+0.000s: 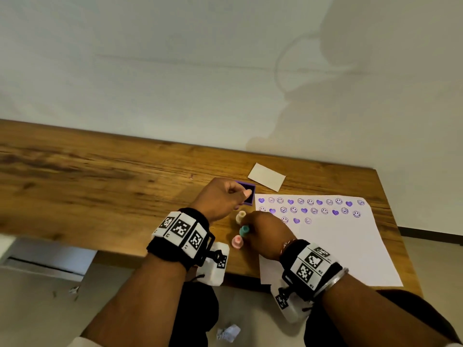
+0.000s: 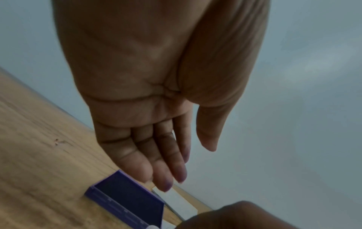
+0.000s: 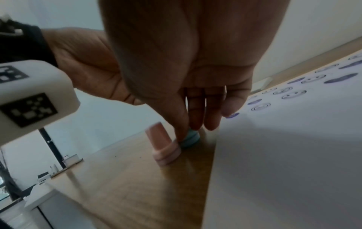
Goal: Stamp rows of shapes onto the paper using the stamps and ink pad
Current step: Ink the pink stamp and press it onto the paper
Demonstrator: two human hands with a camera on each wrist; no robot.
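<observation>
My right hand (image 1: 248,230) pinches the teal stamp (image 1: 243,231) between thumb and fingers, low on the table just left of the paper (image 1: 338,246). In the right wrist view the fingertips (image 3: 182,134) grip the teal stamp (image 3: 191,140) beside the pink stamp (image 3: 166,148). The pink stamp (image 1: 237,242) and a cream stamp (image 1: 241,216) stand upright close by. My left hand (image 1: 241,196) hovers over the open purple ink pad (image 1: 249,195) and holds nothing. Its fingers (image 2: 168,175) are straight above the ink pad (image 2: 127,199). The paper carries rows of purple hearts and smiley faces.
A small white card (image 1: 266,176) lies behind the ink pad near the wall. The wooden table (image 1: 100,176) runs far to the left. The paper's near edge overhangs the table front. A crumpled paper ball (image 1: 228,333) lies on the floor.
</observation>
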